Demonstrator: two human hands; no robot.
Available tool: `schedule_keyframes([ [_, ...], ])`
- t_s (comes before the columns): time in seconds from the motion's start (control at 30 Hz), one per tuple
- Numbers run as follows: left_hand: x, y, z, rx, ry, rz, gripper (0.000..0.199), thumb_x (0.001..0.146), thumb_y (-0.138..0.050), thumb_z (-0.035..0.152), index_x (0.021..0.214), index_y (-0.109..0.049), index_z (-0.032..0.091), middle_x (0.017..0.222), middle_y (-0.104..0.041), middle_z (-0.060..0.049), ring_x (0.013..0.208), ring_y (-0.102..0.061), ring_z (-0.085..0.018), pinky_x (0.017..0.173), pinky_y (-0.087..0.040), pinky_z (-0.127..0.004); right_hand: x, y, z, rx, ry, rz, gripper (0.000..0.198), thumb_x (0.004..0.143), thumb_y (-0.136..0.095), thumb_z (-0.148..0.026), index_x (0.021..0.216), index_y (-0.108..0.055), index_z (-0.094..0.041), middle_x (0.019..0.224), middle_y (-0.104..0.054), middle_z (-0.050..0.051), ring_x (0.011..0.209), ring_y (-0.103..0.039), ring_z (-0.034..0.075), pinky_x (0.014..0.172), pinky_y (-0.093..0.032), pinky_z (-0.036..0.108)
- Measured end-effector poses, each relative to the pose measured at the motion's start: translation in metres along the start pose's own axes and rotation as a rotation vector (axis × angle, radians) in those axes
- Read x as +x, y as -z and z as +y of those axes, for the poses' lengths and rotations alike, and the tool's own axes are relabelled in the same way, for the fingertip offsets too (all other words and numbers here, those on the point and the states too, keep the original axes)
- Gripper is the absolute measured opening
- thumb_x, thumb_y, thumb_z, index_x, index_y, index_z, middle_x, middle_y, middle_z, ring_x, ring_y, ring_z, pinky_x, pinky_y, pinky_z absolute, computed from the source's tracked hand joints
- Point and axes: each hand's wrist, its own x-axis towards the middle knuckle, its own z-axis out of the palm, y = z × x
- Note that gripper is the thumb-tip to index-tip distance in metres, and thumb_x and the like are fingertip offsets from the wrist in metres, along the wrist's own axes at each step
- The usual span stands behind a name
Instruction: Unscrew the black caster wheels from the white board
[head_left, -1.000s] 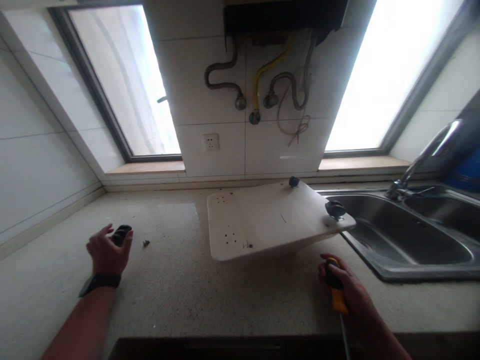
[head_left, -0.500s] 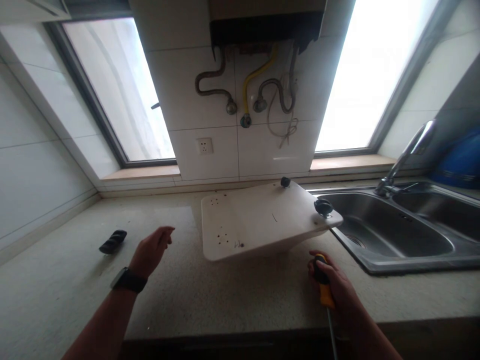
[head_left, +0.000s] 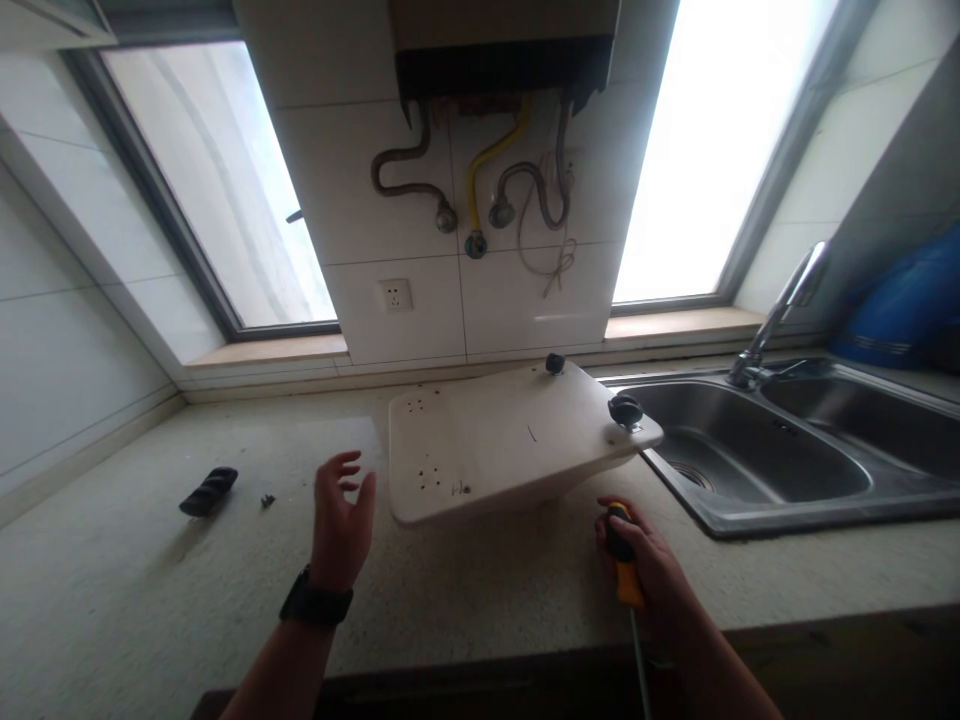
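Observation:
My right hand [head_left: 660, 570] is wrapped round the yellow-and-black handle of a screwdriver [head_left: 628, 580], its shaft pointing down toward me. Over the counter my left hand [head_left: 341, 530] is open, thumb and fingers apart, beside the left end of a white panel-like piece [head_left: 495, 430]. Small screw holes [head_left: 429, 478] dot that end in two groups. At its right end sit a black caster wheel [head_left: 625, 410] and a smaller-looking one [head_left: 555, 364]. On the counter to the left lie a ridged black part [head_left: 208, 491] and some tiny dark pieces, apparently screws [head_left: 268, 500].
A steel double sink [head_left: 780, 500] with a tap [head_left: 780, 310] is set in the counter [head_left: 120, 600] at right. Pipes and valves [head_left: 475, 244] hang on the tiled wall below a wall unit [head_left: 502, 60]. A blue container [head_left: 900, 300] stands at far right.
My left hand has moved right and its fingers have spread. Tiny dark pieces now show on the counter beside the ridged black part. My right hand still holds the screwdriver; the view has shifted slightly.

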Motion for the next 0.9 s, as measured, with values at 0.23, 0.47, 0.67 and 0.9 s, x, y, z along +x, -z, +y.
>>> schedule_keyframes([
  [0.23, -0.035, -0.010, 0.012, -0.520, 0.666, -0.152, 0.059, 0.091, -0.059, 0.057, 0.138, -0.045, 0.024, 0.132, -0.057, -0.015, 0.110, -0.063, -0.025, 0.081, -0.055, -0.034, -0.001, 0.000, -0.002, 0.005, -0.009, 0.006, 0.047, 0.077, -0.076, -0.045, 0.115, -0.057, -0.024, 0.072, -0.061, -0.003, 0.053, -0.052, 0.011, 0.044, -0.041, 0.021],
  [0.47, -0.075, -0.030, 0.045, -0.626, 0.860, -0.205, 0.063, 0.081, -0.073, 0.061, 0.126, -0.049, 0.024, 0.103, -0.066, -0.008, 0.074, -0.068, -0.018, 0.057, -0.051, -0.028, 0.001, 0.002, 0.000, 0.003, 0.005, -0.003, 0.049, 0.076, -0.077, -0.045, 0.114, -0.057, -0.023, 0.072, -0.061, -0.002, 0.051, -0.052, 0.011, 0.042, -0.041, 0.021],
  [0.67, -0.090, -0.052, 0.054, -0.844, 1.009, -0.223, 0.049, 0.077, -0.080, 0.056, 0.108, -0.060, 0.024, 0.122, -0.064, -0.013, 0.090, -0.072, -0.025, 0.062, -0.058, -0.034, -0.003, 0.001, -0.001, 0.010, 0.016, -0.003, 0.047, 0.077, -0.076, -0.044, 0.115, -0.057, -0.023, 0.072, -0.061, -0.003, 0.054, -0.052, 0.011, 0.044, -0.041, 0.020],
  [0.9, -0.085, -0.072, 0.067, -0.879, 1.048, -0.160, 0.046, 0.080, -0.079, 0.049, 0.116, -0.060, 0.027, 0.105, -0.068, -0.007, 0.075, -0.073, -0.021, 0.054, -0.054, -0.031, -0.006, -0.002, -0.005, 0.016, 0.033, -0.030, 0.044, 0.077, -0.075, -0.044, 0.112, -0.058, -0.023, 0.071, -0.061, -0.003, 0.050, -0.052, 0.011, 0.044, -0.040, 0.021],
])
